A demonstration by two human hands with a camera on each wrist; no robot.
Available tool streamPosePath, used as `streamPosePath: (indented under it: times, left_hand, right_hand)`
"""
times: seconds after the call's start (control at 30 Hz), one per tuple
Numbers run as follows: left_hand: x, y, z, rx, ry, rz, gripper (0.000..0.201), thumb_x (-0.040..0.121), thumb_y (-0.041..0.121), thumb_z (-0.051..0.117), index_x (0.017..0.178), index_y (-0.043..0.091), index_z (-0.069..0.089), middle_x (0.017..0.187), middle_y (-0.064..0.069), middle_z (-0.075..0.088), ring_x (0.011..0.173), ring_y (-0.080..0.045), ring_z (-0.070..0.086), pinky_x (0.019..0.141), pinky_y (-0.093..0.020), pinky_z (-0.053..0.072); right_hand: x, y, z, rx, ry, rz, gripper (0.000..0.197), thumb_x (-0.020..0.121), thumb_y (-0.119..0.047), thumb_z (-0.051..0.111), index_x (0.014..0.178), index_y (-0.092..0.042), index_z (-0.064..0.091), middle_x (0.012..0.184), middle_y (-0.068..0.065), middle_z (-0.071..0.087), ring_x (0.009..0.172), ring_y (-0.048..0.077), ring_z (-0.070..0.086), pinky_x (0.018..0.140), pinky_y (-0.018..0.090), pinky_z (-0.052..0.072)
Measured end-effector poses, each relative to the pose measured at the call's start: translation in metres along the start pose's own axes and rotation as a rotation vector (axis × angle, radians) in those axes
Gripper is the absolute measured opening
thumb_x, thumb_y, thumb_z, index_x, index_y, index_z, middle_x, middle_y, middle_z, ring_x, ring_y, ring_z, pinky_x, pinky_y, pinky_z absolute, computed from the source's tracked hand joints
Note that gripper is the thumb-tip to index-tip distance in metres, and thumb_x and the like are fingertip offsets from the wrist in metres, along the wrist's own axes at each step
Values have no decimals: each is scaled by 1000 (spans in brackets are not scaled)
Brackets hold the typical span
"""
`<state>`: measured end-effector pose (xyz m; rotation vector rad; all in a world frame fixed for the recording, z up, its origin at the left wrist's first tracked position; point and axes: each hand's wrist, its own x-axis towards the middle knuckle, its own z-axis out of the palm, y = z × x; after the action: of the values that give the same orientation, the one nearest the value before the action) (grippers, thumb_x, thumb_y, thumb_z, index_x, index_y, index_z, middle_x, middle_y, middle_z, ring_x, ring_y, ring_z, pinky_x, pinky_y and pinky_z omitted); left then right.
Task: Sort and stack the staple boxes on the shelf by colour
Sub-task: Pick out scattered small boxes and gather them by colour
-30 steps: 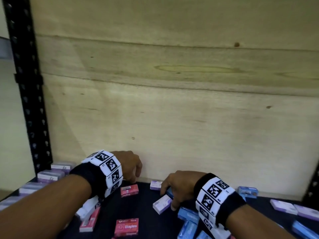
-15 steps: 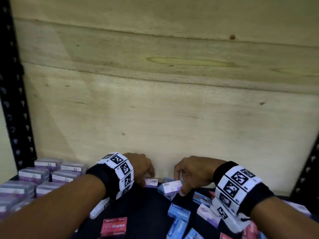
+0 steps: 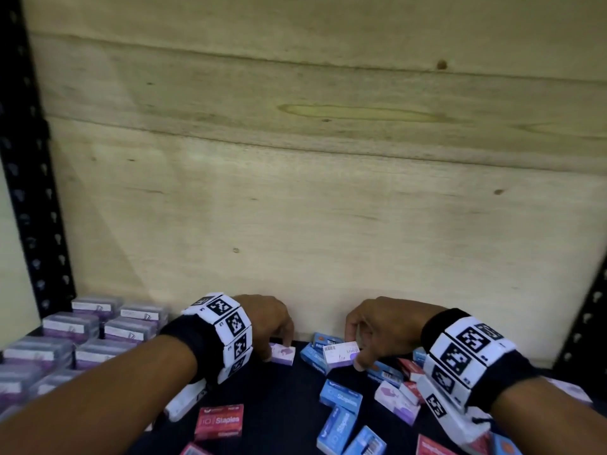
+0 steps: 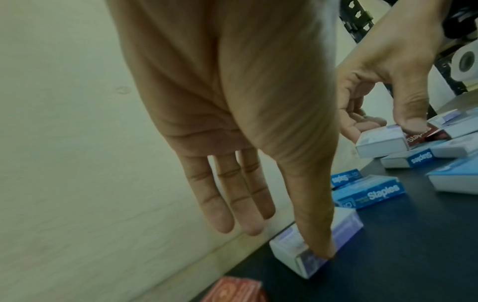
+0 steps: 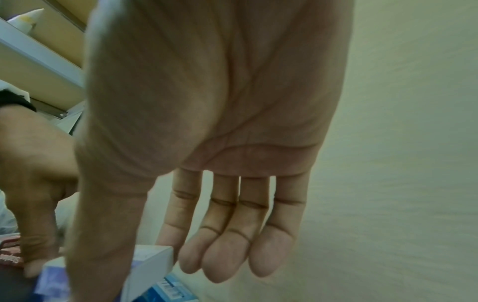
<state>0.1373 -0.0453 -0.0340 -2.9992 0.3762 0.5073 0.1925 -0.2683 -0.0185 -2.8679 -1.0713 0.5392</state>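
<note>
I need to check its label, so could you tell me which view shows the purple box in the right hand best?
The head view: the purple box faces up, barcode visible, pinched by the right hand. Left wrist shows it side-on; right wrist mostly hides it.

Pale plywood back panel [image 3: 328,198] between black perforated uprights [image 3: 29,178], dim light

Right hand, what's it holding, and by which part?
The right hand pinches a purple staple box by its ends, thumb on the near end, fingers on the far end.
</note>
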Motion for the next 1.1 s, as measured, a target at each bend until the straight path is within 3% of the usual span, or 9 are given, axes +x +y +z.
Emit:
streamPosePath:
  times: [0.17,0.33,0.47,0.63,0.7,0.8,0.9,1.0,1.1]
  left_hand:
    - [-3,6,4,1,-18,-33,41,81,17,75,119,17,59,111,-3,60,89,-19,54,76,-29,44]
    - [-6,11,-10,53,-26,-69,43,81,24,75,120,13,62,115,-5,64,100,-24,62,82,-32,50]
    - [1,35,-29,-5,29,-59,36,76,31,77,108,19,67,105,3,70,89,-16,63,79,-29,52]
    - [23,98,-50,-5,86,73,42,80,37,75,115,19,64,109,3,65,89,-15,58,82,-28,50]
    - [34,125,-55,-7,111,133,43,79,40,76,115,19,64,109,2,66,91,-17,60,83,-29,52]
    - [51,163,-60,-7,141,227,41,81,42,74,114,21,63,109,4,66,91,-17,61,83,-31,52]
    - [68,198,-63,-15,159,303,41,80,42,73,116,24,62,109,5,65,92,-17,61,82,-33,52]
    - [85,235,-62,-6,195,348,38,77,42,74,110,26,63,106,6,65,93,-18,62,81,-32,53]
    - [103,260,-62,21,217,369,37,79,37,74,111,23,63,107,3,65,94,-20,62,80,-31,52]
  right_hand:
    - [-4,4,0,15,10,2,35,75,-41,82,102,-28,65,90,-6,70,76,10,61,69,27,47]
    - [-26,28,-10,25,52,46,37,75,-46,81,103,-29,64,98,-7,71,79,8,62,65,22,45]
    - [-56,68,-19,-7,95,150,30,77,-46,78,97,-33,61,100,-10,67,94,13,64,83,30,50]
    - [-103,129,-17,-52,134,366,31,75,-51,78,89,-29,62,95,-11,67,91,12,62,87,29,50]
    - [-124,151,-9,-52,128,460,32,76,-50,77,89,-26,61,89,-11,64,86,10,61,81,26,50]
    - [-154,182,4,4,149,554,26,78,-41,78,80,-25,58,80,-10,62,74,4,56,66,19,44]
    - [-178,201,13,59,144,629,25,79,-39,78,82,-22,60,72,-9,58,60,0,50,50,11,37]
    - [-194,214,26,120,69,698,28,82,-40,76,85,-17,60,52,-9,54,39,-2,45,37,9,33]
    - [-197,221,37,164,24,706,25,81,-40,77,88,-23,61,55,-10,57,43,0,49,36,10,34]
